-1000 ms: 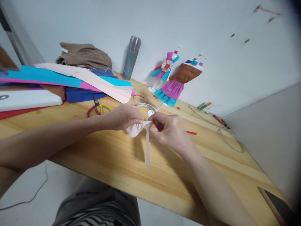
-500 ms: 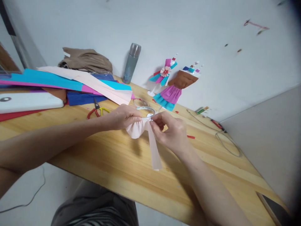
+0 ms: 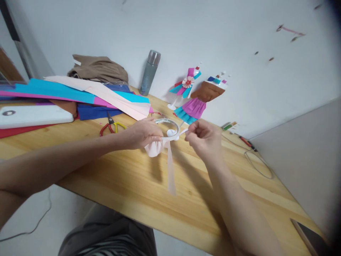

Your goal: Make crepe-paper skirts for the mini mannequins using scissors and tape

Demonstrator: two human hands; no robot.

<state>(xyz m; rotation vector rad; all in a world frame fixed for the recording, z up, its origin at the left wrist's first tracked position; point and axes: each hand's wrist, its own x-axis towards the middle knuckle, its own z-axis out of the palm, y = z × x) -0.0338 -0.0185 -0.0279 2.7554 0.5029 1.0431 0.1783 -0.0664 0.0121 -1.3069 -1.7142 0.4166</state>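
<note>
left hand (image 3: 147,134): thumb and fingers closed on ring (image 3: 165,121) and gathered pink strip (image 3: 154,149), frame centre | right hand (image 3: 204,139): fingertips pinching white strip (image 3: 183,132), just right of ring | risk: hard tug could tear white strip or pull pink strip loose

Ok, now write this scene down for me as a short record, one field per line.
left hand: grips a round pale ring and a gathered pale-pink strip
right hand: pinches a narrow white strip
beyond left wrist: red-and-yellow-handled tool with dark tips
back: grey cylindrical bottle with silver cap
surface: light wooden table
</note>
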